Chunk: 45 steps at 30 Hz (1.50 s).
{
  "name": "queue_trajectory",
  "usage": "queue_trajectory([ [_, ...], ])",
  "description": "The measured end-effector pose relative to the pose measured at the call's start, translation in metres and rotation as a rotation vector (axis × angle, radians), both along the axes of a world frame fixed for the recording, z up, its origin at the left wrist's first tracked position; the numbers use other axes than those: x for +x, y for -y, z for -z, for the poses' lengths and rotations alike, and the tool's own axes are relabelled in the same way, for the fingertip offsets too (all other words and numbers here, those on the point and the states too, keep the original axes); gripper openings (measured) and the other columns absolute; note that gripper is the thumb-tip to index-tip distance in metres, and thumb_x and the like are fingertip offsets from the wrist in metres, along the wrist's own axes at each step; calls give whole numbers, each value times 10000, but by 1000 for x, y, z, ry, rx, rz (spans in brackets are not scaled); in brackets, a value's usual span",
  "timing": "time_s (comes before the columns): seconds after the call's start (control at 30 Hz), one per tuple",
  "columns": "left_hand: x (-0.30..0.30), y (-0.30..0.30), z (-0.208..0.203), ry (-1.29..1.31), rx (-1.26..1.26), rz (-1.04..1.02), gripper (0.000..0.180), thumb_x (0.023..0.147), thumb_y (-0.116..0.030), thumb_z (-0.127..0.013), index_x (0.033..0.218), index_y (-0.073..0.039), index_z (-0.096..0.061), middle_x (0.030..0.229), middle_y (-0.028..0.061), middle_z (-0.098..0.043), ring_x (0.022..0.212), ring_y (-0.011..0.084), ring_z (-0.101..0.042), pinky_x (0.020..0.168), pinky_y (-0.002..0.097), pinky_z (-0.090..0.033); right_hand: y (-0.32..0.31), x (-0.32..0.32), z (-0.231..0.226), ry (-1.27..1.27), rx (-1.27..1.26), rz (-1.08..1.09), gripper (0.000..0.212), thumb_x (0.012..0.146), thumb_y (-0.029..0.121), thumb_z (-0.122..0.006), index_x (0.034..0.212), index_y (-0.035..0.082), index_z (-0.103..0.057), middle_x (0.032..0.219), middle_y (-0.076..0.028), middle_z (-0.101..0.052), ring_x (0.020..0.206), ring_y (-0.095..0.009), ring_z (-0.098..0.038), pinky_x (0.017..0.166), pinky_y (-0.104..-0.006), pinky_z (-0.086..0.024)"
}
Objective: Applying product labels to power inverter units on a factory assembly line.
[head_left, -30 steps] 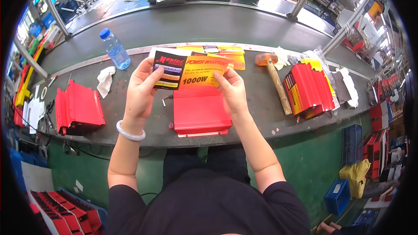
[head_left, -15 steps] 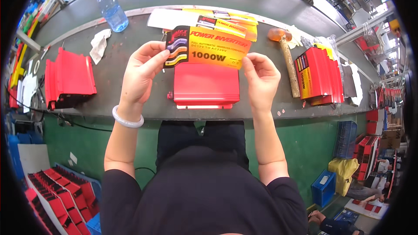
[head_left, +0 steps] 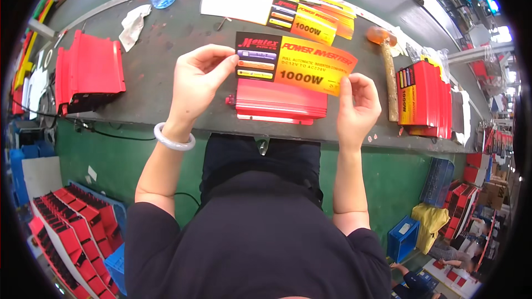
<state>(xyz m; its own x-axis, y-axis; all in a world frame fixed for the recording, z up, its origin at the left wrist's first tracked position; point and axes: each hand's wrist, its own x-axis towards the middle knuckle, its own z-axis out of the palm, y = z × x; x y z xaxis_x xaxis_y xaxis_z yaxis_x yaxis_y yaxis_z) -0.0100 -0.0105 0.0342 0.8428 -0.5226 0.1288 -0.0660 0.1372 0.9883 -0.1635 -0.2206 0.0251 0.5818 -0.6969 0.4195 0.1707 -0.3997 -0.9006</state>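
Left hand (head_left: pixel 195 80) and right hand (head_left: pixel 357 112) pinch a thin, rectangular black-and-yellow label (head_left: pixel 296 62), long axis running left-right, black end left, yellow end slightly nearer.

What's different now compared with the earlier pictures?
The hands have spread apart: the left hand now pinches the label's left edge, and the right hand has moved outward to its lower right corner. The label is stretched out more. The camera view shifted too. Both hands still hold the label; the red case below and the mallet stayed on the bench.
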Motion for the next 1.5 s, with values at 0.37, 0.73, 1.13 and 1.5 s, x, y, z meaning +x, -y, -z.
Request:
queue_trajectory([
  [0.37,-1,-2,14,-60,83,9,368,797,-15,-695,1132,17,-545,801,45,-655,711,63,-605,667,186,-494,-6,-12,9,-73,104,-12,105,833,-27,-658,920,-23,-598,826,-19,-622,736,-52,-582,679,-185,-475],
  [0.73,-1,-2,20,-45,103,41,481,792,-14,-691,1207,-16,-449,775,49,-632,694,68,-590,649,189,-483,-9,-11,10,-139,125,-14,250,820,-26,-665,1041,-4,-549,803,-29,-620,718,-64,-590,676,-189,-477],
  [1.13,-1,-5,25,-23,155,66,511,796,19,-679,1251,-28,-451,792,28,-631,698,45,-580,660,165,-462,-11,-10,14,-180,44,-6,285,820,-21,-652,1078,2,-533,782,-13,-594,702,-60,-571,668,-196,-470],
  [1.5,-3,-4,27,-7,178,73,509,796,21,-675,1253,-29,-456,780,21,-623,686,39,-566,651,164,-457,-10,-9,14,-193,1,-11,295,817,-37,-635,1093,-4,-533,773,-6,-576,701,-55,-555,672,-194,-470],
])
